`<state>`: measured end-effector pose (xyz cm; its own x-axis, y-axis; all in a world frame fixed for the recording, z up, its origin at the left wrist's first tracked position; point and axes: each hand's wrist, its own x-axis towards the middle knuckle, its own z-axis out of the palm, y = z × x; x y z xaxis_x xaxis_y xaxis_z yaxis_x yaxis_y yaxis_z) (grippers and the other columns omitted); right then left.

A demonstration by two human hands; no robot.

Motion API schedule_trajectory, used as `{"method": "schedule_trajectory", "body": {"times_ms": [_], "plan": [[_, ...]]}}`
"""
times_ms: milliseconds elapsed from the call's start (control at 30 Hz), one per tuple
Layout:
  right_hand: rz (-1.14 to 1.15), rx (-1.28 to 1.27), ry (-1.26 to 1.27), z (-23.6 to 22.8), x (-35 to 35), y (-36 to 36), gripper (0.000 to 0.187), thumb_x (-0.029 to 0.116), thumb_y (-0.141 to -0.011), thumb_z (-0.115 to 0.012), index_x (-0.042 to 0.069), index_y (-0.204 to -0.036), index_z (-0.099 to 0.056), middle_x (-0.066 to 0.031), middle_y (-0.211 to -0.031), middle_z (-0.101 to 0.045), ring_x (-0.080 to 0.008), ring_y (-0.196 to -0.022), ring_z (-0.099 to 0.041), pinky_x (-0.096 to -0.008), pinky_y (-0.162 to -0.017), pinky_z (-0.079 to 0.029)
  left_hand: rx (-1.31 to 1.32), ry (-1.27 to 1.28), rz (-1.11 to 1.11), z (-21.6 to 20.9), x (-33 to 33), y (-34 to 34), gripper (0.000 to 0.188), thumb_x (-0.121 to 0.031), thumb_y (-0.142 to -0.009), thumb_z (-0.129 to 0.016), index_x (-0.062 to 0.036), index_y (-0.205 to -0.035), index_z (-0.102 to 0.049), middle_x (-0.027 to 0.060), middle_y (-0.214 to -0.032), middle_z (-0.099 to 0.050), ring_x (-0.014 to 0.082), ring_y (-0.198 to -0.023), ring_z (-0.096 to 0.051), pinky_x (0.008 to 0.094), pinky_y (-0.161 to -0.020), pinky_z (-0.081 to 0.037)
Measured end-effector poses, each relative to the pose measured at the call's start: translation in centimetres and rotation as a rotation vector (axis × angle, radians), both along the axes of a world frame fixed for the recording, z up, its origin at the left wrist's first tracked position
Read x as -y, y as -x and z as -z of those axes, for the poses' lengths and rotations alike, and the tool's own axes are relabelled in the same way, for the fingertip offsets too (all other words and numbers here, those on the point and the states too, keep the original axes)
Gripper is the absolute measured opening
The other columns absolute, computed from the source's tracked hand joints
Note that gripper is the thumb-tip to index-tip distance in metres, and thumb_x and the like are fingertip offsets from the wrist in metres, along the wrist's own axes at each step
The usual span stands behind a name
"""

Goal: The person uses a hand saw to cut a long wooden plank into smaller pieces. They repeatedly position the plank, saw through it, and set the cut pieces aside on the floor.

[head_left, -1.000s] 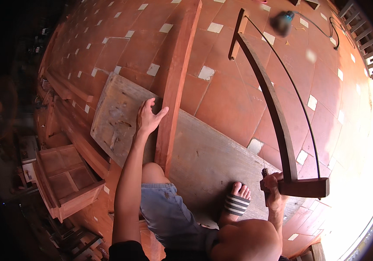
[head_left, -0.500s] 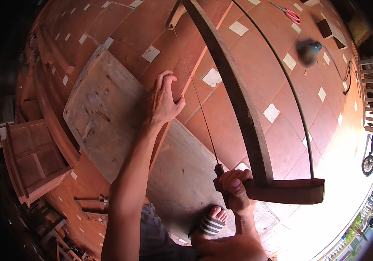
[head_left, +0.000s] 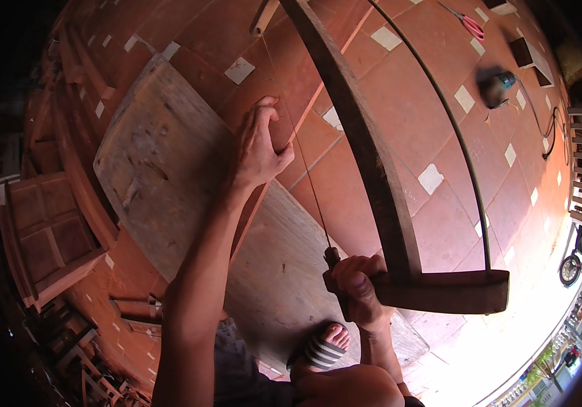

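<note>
My right hand (head_left: 361,288) is closed around the handle end of a wooden frame saw (head_left: 372,149). Its thin blade stretches from beside this fist toward the upper middle, passing close to my left fingers. A dark wooden bar and a thin curved rod run alongside the blade, joined by a crosspiece. Bent fingers and a spread thumb of my left hand (head_left: 260,146) press on a long reddish wooden board (head_left: 304,74), the thumb near its lighter edge. That board lies across a wide, weathered grey plank (head_left: 162,142). Where the blade meets the board is unclear.
My sandalled foot (head_left: 325,349) is on the plank. On the tiled floor at upper right lie pink-handled scissors (head_left: 471,27), a corded power tool (head_left: 498,89) and a wooden block (head_left: 534,61). Panelled furniture (head_left: 50,234) stands left; a motorbike (head_left: 571,268) is far right.
The saw and my right hand have shifted slightly left and away from me. My left hand keeps its place on the board. The whole view has turned a little.
</note>
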<state>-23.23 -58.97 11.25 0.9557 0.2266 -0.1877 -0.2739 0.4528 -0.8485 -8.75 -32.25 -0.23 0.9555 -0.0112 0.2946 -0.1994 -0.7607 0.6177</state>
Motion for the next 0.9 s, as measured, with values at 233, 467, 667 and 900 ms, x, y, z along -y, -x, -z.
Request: {"method": "schedule_trajectory", "body": {"times_ms": [233,467,667,900], "plan": [[0.017,0.005,0.095,0.1,-0.2,0.3,0.032,0.023,-0.101,-0.072,0.007,-0.084,-0.051,-0.0095,-0.07,-0.055,-0.0214,-0.065,-0.051,-0.039,-0.067,-0.046,-0.018,-0.013,0.007,0.2,0.3,0.1,0.058,-0.004,-0.074,-0.079,-0.004,-0.118,-0.042,0.0219,-0.142,-0.051,0.0422,-0.123,-0.056,0.0485,-0.105,-0.045],[-0.01,0.036,0.054,0.0,0.0,0.3,0.03,0.02,-0.104,-0.068,0.006,-0.085,-0.05,-0.0094,-0.071,-0.055,-0.0223,-0.065,-0.051,-0.0394,-0.065,-0.046,-0.02,0.011,0.017,0.3,0.5,0.2,0.055,-0.006,-0.077,-0.079,-0.0035,-0.117,-0.041,0.0249,-0.145,-0.05,0.0436,-0.125,-0.055,0.0487,-0.106,-0.045],[-0.034,-0.024,0.115,0.3,-0.5,0.0,0.029,0.02,-0.104,-0.067,0.006,-0.087,-0.049,-0.0101,-0.073,-0.055,-0.0229,-0.067,-0.053,-0.0393,-0.065,-0.046,-0.057,0.015,0.005,0.7,0.1,0.3,0.054,-0.006,-0.077,-0.078,-0.0035,-0.117,-0.042,0.0243,-0.145,-0.05,0.0436,-0.125,-0.055,0.0489,-0.106,-0.045],[-0.034,-0.051,0.134,0.3,-1.1,-0.7,0.028,0.02,-0.105,-0.066,0.004,-0.089,-0.05,-0.0113,-0.075,-0.057,-0.0222,-0.07,-0.054,-0.0397,-0.069,-0.048,-0.078,0.007,0.008,0.1,0.9,0.1,0.054,-0.006,-0.077,-0.077,-0.0032,-0.119,-0.042,0.0211,-0.142,-0.051,0.042,-0.122,-0.055,0.0482,-0.104,-0.045]]}}
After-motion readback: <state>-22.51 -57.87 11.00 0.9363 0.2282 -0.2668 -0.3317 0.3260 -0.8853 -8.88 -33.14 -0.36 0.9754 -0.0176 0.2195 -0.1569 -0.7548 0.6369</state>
